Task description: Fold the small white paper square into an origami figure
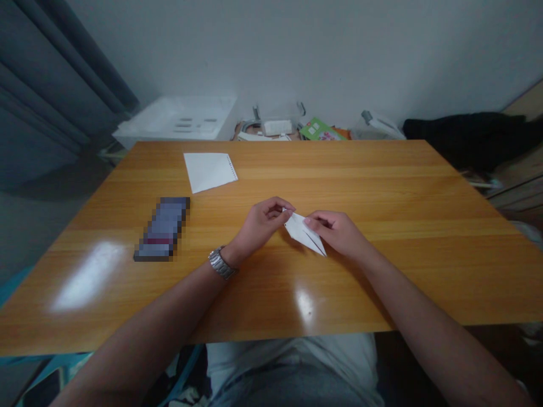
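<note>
Being held between both hands, a small, folded piece of white paper with a pointed end (303, 233) is found near the middle of the smooth, glossy, wood-grained bench (382, 186), with its point aimed to the near right. Whether it is touched to the surface or lifted slightly off it cannot be told.

Its far left end is pinched by the thumb and fingers of the bare left hand (267, 219), above a wrist on which a silver metal-link wristwatch (220, 263) is worn. Its right edge is gripped by the bare right hand (337, 229), whose thumb is laid on the upper face; the fingers beneath are partly hidden, so their exact contact cannot be made out. A dark slit is seen running toward the tip, where the layers are parted a little.

Very little weight should be expected. Along the folds, where layers are stacked, some stiffness can be counted on; at the thin tip, bending or creasing is easily caused. Slipping seems unlikely under dry fingers, but tearing could result from a hard pull. It is best taken by the layered edges, with light pressure.

To the far left, a flat white paper sheet with a perforated right edge (210, 171) is laid, and nearer, a dark slab-shaped device (163, 229) is set.
</note>
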### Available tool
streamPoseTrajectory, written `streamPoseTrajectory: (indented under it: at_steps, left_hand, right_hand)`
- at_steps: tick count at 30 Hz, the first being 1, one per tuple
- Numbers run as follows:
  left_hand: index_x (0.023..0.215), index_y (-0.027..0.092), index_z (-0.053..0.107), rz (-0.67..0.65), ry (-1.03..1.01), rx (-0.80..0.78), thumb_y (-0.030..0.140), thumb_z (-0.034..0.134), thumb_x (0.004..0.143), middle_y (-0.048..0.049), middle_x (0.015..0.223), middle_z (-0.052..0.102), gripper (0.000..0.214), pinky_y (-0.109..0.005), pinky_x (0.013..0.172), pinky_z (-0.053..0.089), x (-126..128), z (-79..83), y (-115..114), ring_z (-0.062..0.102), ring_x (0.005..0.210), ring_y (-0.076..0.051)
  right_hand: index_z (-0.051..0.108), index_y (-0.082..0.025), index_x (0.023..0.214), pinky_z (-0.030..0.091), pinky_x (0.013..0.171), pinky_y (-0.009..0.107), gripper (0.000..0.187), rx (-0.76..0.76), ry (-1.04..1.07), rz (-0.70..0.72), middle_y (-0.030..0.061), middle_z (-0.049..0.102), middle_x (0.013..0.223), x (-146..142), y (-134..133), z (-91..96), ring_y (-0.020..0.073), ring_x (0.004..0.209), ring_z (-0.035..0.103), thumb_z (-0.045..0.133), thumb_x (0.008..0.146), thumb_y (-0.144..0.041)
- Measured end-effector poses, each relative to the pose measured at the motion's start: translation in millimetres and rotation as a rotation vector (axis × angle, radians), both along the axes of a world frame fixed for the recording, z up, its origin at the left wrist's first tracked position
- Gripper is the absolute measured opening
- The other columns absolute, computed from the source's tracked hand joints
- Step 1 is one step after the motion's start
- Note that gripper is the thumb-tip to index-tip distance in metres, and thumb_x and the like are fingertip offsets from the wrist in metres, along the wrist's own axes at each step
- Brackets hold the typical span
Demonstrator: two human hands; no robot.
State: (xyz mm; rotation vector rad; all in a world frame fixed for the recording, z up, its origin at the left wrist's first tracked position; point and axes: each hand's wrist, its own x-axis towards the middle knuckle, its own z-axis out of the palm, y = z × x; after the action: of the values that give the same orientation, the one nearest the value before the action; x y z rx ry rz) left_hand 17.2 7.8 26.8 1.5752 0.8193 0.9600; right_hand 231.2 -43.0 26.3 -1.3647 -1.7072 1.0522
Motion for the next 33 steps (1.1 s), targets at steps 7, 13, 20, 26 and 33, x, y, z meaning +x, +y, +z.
streamPoseTrajectory:
  at_steps: [7,13,20,26,33]
  left_hand:
    - [0.096,0.015,0.071,-0.042,0.175,0.106,0.034,0.066,0.09,-0.0065,0.093,0.073,0.021,-0.025,0.075,0.051,-2,0.7,-1,0.067,0.085,-0.016]
    - [0.094,0.017,0.075,-0.13,0.317,0.172,0.041,0.064,0.093,-0.0047,0.093,0.076,0.026,-0.026,0.075,0.05,-4,1.2,-3,0.067,0.085,-0.017]
    - [0.093,0.016,0.075,-0.16,0.324,0.153,0.041,0.065,0.093,-0.0046,0.089,0.076,0.028,-0.025,0.073,0.049,-6,1.5,1,0.067,0.081,-0.016]
    - [0.09,0.015,0.077,-0.141,0.219,0.043,0.044,0.071,0.089,-0.0071,0.091,0.078,0.03,-0.027,0.074,0.053,-7,3.9,4,0.069,0.082,-0.017]
    - [0.128,0.016,0.07,-0.083,0.12,-0.111,0.042,0.074,0.088,-0.0065,0.091,0.078,0.048,-0.028,0.072,0.057,-11,3.4,8,0.071,0.077,-0.016]
  right_hand:
    - [0.075,-0.02,0.092,0.044,0.068,0.03,0.033,0.105,-0.21,0.042,0.004,0.076,0.086,3,-1,5.6,0.02,0.075,0.066,0.055,0.099,-0.046]
    - [0.077,-0.023,0.094,0.044,0.069,0.031,0.031,0.134,-0.29,0.104,0.0029,0.078,0.088,2,-3,8.9,0.0201,0.076,0.067,0.054,0.099,-0.044]
    - [0.077,-0.023,0.096,0.047,0.074,0.031,0.032,0.104,-0.233,0.129,0.0031,0.079,0.092,5,-2,8.2,0.0215,0.081,0.069,0.055,0.098,-0.046]
    - [0.076,-0.021,0.093,0.047,0.073,0.031,0.034,0.082,-0.183,0.103,0.0044,0.078,0.09,6,-1,9.1,0.0216,0.08,0.068,0.055,0.098,-0.046]
    - [0.075,-0.019,0.092,0.047,0.07,0.031,0.034,0.039,-0.105,0.051,0.0045,0.077,0.089,8,2,5.7,0.021,0.079,0.067,0.057,0.096,-0.047]
